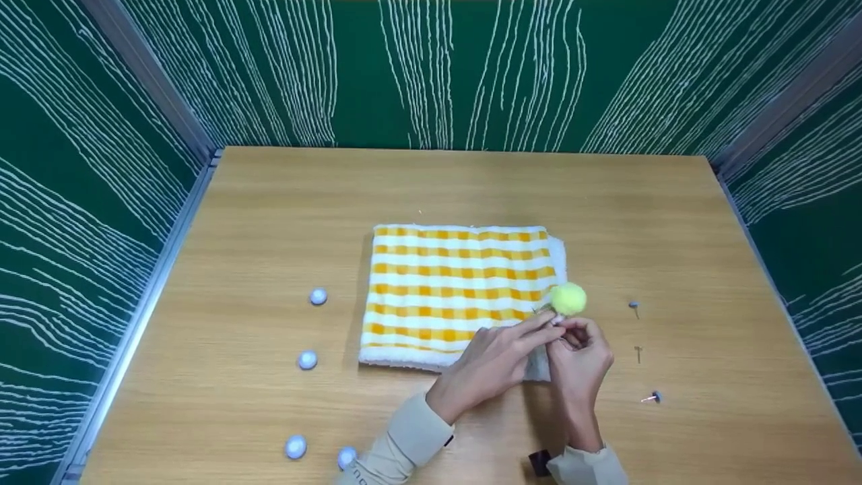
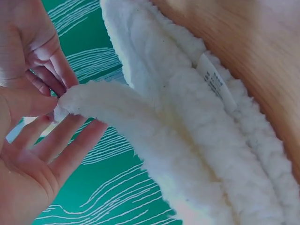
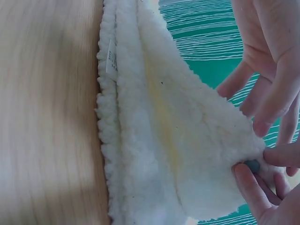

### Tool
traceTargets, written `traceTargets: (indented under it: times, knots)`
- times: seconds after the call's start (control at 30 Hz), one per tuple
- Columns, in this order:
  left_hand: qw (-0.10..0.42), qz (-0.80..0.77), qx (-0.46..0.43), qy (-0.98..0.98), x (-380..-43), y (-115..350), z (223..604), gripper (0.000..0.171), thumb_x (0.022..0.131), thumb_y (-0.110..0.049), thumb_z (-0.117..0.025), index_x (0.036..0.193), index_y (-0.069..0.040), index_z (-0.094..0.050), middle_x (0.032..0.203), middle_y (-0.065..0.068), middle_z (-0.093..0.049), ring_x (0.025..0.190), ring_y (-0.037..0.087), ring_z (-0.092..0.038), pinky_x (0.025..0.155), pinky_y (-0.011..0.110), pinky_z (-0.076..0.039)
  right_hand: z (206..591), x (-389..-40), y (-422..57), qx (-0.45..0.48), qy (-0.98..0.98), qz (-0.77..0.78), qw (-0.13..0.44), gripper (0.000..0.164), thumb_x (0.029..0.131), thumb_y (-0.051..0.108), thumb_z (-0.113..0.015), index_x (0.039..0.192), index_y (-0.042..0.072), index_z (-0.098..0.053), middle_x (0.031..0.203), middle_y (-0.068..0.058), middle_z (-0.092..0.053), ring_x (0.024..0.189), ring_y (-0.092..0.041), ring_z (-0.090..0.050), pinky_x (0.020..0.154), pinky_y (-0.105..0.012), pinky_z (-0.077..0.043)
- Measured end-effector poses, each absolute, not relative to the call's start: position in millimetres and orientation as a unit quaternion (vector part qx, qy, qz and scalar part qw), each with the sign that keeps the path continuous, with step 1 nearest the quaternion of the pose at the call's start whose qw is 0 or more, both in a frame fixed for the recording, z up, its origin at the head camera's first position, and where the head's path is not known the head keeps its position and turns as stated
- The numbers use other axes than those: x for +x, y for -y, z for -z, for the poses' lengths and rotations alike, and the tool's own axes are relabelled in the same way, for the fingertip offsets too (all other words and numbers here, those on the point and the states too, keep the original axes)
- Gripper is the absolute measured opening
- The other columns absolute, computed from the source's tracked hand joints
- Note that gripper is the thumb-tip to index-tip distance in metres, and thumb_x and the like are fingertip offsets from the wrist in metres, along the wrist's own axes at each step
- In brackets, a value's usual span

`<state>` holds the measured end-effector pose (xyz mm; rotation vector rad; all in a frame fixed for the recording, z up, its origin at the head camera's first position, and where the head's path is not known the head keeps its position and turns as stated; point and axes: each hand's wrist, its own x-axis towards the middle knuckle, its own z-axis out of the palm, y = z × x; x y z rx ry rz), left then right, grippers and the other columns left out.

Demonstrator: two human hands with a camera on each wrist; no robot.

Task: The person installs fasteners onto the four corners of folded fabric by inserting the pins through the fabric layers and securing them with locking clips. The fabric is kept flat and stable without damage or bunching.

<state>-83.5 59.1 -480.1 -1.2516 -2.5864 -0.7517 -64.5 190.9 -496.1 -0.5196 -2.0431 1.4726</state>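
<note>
A folded yellow-and-white checked blanket (image 1: 458, 283) lies on the table, its white fleece underside (image 2: 187, 117) filling much of the left wrist view. My left hand (image 1: 491, 353) pinches the near right corner of the blanket, thumb against fingers. A fuzzy yellow pompom (image 1: 568, 298) shows at the fingertips, beyond the corner. Beside it, my right hand (image 1: 582, 357) holds a small grey-blue pin head (image 3: 252, 165) between thumb and finger, against the raised fleece. Fingers hide the rest of that pin.
Several pale balls lie left of the blanket, among them a ball (image 1: 318, 296) and one by the left sleeve (image 1: 404, 438). To the right are three small pins, including a dark-headed pin (image 1: 653, 397). A tag (image 2: 216, 82) hangs from the blanket's edge. Green walls surround the table (image 1: 465, 182).
</note>
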Motion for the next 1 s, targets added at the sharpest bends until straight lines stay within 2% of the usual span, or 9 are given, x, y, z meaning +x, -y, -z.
traceTargets:
  times: [0.1, 0.2, 0.3, 0.43, 0.6, 0.73, 0.83, 1.0]
  knots:
    - [0.091, 0.254, -0.417, 0.868, -81, -58, 480, 0.052, 0.090, 0.000, -0.051, 0.136, -0.023, -0.053, 0.145, -0.004, -0.042, 0.059, 0.006, -0.046, 0.044, 0.012, -0.026, 494, -63, -190, -0.196, 0.749, -0.570, 0.275, 0.017, 0.075, -0.008, -0.069, 0.087, -0.009, -0.057, 0.081, -0.011, -0.067, 0.076, -0.009, -0.066, 0.068, -0.015, -0.051]
    - [0.100, 0.256, -0.416, 0.867, -80, -57, 481, 0.053, 0.089, 0.000, -0.052, 0.136, -0.023, -0.053, 0.144, -0.004, -0.043, 0.065, 0.006, -0.050, 0.046, 0.012, -0.028, 489, -61, -188, -0.190, 0.738, -0.587, 0.273, 0.020, 0.075, -0.009, -0.068, 0.090, -0.010, -0.054, 0.085, -0.019, -0.067, 0.076, -0.008, -0.066, 0.068, -0.016, -0.052]
    - [0.109, 0.259, -0.417, 0.864, -79, -56, 482, 0.053, 0.088, -0.001, -0.053, 0.137, -0.022, -0.052, 0.145, -0.004, -0.042, 0.063, 0.005, -0.048, 0.046, 0.011, -0.028, 477, -58, -183, -0.182, 0.735, -0.592, 0.276, 0.020, 0.075, -0.011, -0.066, 0.091, -0.013, -0.053, 0.086, -0.025, -0.066, 0.074, -0.005, -0.064, 0.067, -0.015, -0.051]
    - [0.111, 0.268, -0.418, 0.861, -77, -53, 482, 0.053, 0.088, -0.001, -0.053, 0.137, -0.021, -0.052, 0.147, -0.005, -0.040, 0.059, 0.005, -0.043, 0.046, 0.010, -0.027, 465, -54, -180, -0.167, 0.733, -0.601, 0.272, 0.023, 0.076, -0.011, -0.065, 0.094, -0.014, -0.051, 0.087, -0.026, -0.065, 0.072, -0.006, -0.064, 0.068, -0.014, -0.051]
    - [0.107, 0.277, -0.416, 0.859, -75, -49, 482, 0.055, 0.087, 0.000, -0.055, 0.137, -0.020, -0.051, 0.146, -0.005, -0.040, 0.067, 0.006, -0.049, 0.044, 0.011, -0.024, 461, -51, -182, -0.146, 0.748, -0.597, 0.251, 0.032, 0.078, -0.010, -0.065, 0.108, -0.015, -0.054, 0.089, -0.025, -0.064, 0.073, -0.010, -0.063, 0.068, -0.013, -0.050]
    - [0.110, 0.286, -0.414, 0.857, -73, -46, 483, 0.057, 0.084, 0.003, -0.056, 0.137, -0.019, -0.052, 0.145, -0.004, -0.043, 0.088, 0.006, -0.058, 0.044, 0.011, -0.024, 460, -50, -182, -0.143, 0.768, -0.572, 0.249, 0.028, 0.081, -0.011, -0.061, 0.108, -0.013, -0.061, 0.092, -0.024, -0.064, 0.077, -0.009, -0.061, 0.069, -0.012, -0.049]
    - [0.117, 0.297, -0.412, 0.854, -73, -45, 484, 0.054, 0.083, 0.004, -0.056, 0.133, -0.016, -0.055, 0.143, -0.001, -0.045, 0.113, 0.009, -0.055, 0.048, 0.010, -0.028, 462, -50, -183, -0.147, 0.757, -0.585, 0.250, 0.022, 0.081, -0.012, -0.058, 0.103, -0.014, -0.063, 0.094, -0.023, -0.064, 0.080, -0.011, -0.063, 0.069, -0.014, -0.051]
    - [0.121, 0.308, -0.411, 0.849, -72, -41, 484, 0.047, 0.084, 0.002, -0.056, 0.129, -0.013, -0.060, 0.139, 0.000, -0.049, 0.123, 0.011, -0.049, 0.051, 0.010, -0.033, 474, -54, -187, -0.156, 0.728, -0.621, 0.245, 0.019, 0.084, -0.008, -0.060, 0.102, -0.014, -0.063, 0.095, -0.020, -0.063, 0.077, -0.010, -0.066, 0.067, -0.023, -0.054]
